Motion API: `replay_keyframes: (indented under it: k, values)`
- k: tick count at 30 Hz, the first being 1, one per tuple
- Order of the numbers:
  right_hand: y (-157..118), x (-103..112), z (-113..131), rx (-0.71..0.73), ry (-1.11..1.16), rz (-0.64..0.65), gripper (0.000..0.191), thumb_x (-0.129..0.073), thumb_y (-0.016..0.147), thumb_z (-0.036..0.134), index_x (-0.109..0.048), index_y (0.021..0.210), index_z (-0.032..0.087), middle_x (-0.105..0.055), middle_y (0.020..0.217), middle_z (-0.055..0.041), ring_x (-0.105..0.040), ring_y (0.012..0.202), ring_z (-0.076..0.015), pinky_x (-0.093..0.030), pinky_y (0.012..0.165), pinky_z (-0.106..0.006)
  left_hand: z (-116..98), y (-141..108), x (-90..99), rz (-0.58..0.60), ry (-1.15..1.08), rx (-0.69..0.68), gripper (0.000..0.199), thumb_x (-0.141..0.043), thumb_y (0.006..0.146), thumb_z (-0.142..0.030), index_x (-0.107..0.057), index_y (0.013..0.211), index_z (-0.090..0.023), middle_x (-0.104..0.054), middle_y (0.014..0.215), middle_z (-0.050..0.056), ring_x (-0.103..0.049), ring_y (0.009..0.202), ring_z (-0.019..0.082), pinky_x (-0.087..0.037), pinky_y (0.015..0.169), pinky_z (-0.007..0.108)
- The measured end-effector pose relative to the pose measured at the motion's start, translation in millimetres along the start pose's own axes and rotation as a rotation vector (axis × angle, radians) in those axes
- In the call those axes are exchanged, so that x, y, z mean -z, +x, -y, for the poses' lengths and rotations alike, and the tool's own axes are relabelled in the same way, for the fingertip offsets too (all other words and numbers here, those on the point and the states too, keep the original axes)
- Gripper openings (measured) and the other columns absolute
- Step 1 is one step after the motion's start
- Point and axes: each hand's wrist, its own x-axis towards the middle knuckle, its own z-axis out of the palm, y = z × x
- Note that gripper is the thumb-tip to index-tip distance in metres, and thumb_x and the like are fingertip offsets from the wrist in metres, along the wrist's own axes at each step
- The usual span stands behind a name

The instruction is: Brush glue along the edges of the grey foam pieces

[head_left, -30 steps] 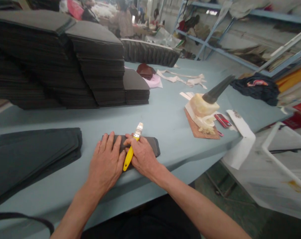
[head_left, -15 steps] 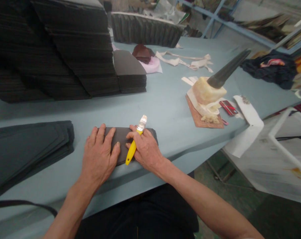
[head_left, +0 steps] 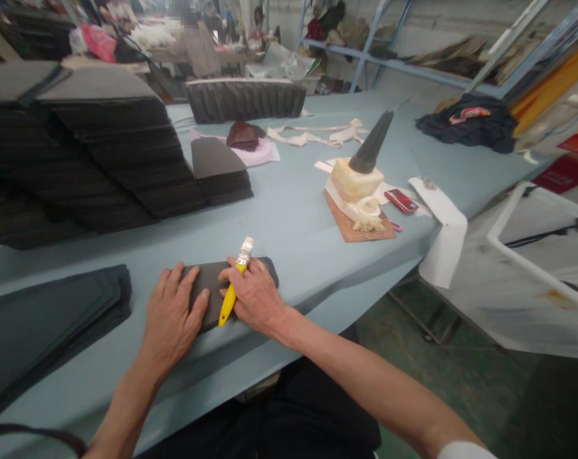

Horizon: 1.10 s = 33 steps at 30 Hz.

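Observation:
My left hand [head_left: 171, 319] lies with fingers spread on the left end of a small dark stack of sheets [head_left: 207, 277] near the table's front edge. On the right part of that stack rests my right hand [head_left: 257, 296], which has a yellow-handled brush [head_left: 228, 305] between its fingers. The bristles point away from me, up over the far edge of the stack. Left of my left hand lies a pile of dark green-black sheets [head_left: 54, 319].
Tall dark stacks [head_left: 102, 146] stand at the back left of the blue-green table [head_left: 289, 223]. A pale block with a dark cone [head_left: 372, 143] sits on a brown board at the right, beside a red box [head_left: 401, 201]. A person [head_left: 197, 48] is in the background.
The view has tilted up and shifted, so more of the background shows and the table things appear further left. Both hands keep their places on the stack, the brush still in my right hand.

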Motion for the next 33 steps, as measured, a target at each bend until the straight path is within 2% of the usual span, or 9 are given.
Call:
replay_keyframes:
  k: [4, 9, 15, 18, 21, 24, 26, 30, 33]
  values:
    - [-2, 4, -5, 0.017, 0.018, 0.004, 0.025, -0.067, 0.104, 0.032, -0.065, 0.127, 0.020, -0.064, 0.154, -0.0211, -0.062, 0.136, -0.0324, -0.047, 0.115, -0.051, -3, 2, 3.1, 0.007, 0.004, -0.004, 0.055, -0.033, 0.108, -0.047, -0.052, 0.150, -0.018, -0.056, 0.154, 0.021, -0.044, 0.155, 0.038, -0.031, 0.135, 0.063]
    - [-6, 6, -10, 0.025, 0.056, -0.008, 0.025, -0.066, 0.104, 0.027, -0.064, 0.128, 0.019, -0.063, 0.154, -0.0222, -0.059, 0.141, -0.0327, -0.046, 0.117, -0.052, -6, 3, 5.5, 0.031, 0.009, 0.013, 0.059, -0.032, 0.108, -0.050, -0.053, 0.148, -0.012, -0.053, 0.156, 0.024, -0.043, 0.155, 0.040, -0.030, 0.135, 0.062]
    - [-6, 5, -10, 0.020, 0.078, -0.029, 0.025, -0.067, 0.103, 0.028, -0.065, 0.125, 0.018, -0.065, 0.151, -0.0233, -0.060, 0.139, -0.0332, -0.046, 0.116, -0.051, -3, 1, 4.7, 0.024, 0.021, 0.016, 0.054, -0.034, 0.109, -0.048, -0.051, 0.151, -0.018, -0.052, 0.158, 0.019, -0.043, 0.156, 0.036, -0.030, 0.136, 0.059]
    - [-5, 3, -12, 0.034, 0.074, -0.033, 0.026, -0.068, 0.103, 0.028, -0.065, 0.127, 0.017, -0.067, 0.148, -0.0226, -0.059, 0.141, -0.0324, -0.046, 0.118, -0.051, -2, 0, 2.9, 0.051, 0.026, 0.048, 0.059, -0.033, 0.109, -0.051, -0.050, 0.153, -0.015, -0.046, 0.164, 0.023, -0.039, 0.158, 0.039, -0.031, 0.134, 0.063]
    - [-6, 2, -15, 0.056, 0.072, -0.026, 0.026, -0.065, 0.105, 0.028, -0.065, 0.128, 0.016, -0.065, 0.150, -0.0237, -0.061, 0.140, -0.0334, -0.046, 0.118, -0.052, -5, 1, 5.5, 0.114, 0.070, 0.142, 0.067, -0.028, 0.108, -0.054, -0.052, 0.153, -0.011, -0.041, 0.168, 0.024, -0.037, 0.158, 0.044, -0.034, 0.129, 0.070]
    - [-8, 5, -19, 0.071, 0.091, -0.051, 0.024, -0.064, 0.104, 0.024, -0.066, 0.128, 0.017, -0.061, 0.155, -0.0229, -0.062, 0.139, -0.0329, -0.048, 0.117, -0.052, -15, 2, 15.0, 0.207, 0.141, 0.232, 0.068, -0.024, 0.107, -0.052, -0.050, 0.157, -0.013, -0.037, 0.172, 0.022, -0.034, 0.159, 0.046, -0.032, 0.126, 0.076]
    - [-12, 11, -22, 0.080, 0.110, -0.109, 0.023, -0.063, 0.104, 0.022, -0.066, 0.126, 0.017, -0.060, 0.157, -0.0235, -0.061, 0.141, -0.0333, -0.047, 0.119, -0.052, -23, 4, 23.1, 0.223, 0.189, 0.258, 0.069, -0.023, 0.108, -0.050, -0.047, 0.160, -0.013, -0.034, 0.173, 0.021, -0.031, 0.161, 0.046, -0.028, 0.127, 0.078]
    - [-24, 28, -28, 0.062, 0.121, -0.228, 0.021, -0.062, 0.104, 0.022, -0.066, 0.124, 0.017, -0.060, 0.158, -0.0221, -0.061, 0.142, -0.0347, -0.046, 0.120, -0.056, -39, 11, 30.6, 0.179, 0.224, 0.203, 0.068, -0.024, 0.108, -0.051, -0.049, 0.159, -0.013, -0.034, 0.173, 0.021, -0.029, 0.162, 0.046, -0.028, 0.128, 0.076]
    - [-38, 44, -34, 0.062, 0.128, -0.275, 0.017, -0.062, 0.104, 0.023, -0.065, 0.120, 0.018, -0.063, 0.155, -0.0218, -0.064, 0.138, -0.0342, -0.051, 0.115, -0.055, -46, 17, 23.0, 0.161, 0.175, 0.083, 0.068, -0.025, 0.108, -0.053, -0.051, 0.158, -0.014, -0.037, 0.172, 0.020, -0.033, 0.160, 0.045, -0.035, 0.126, 0.073]
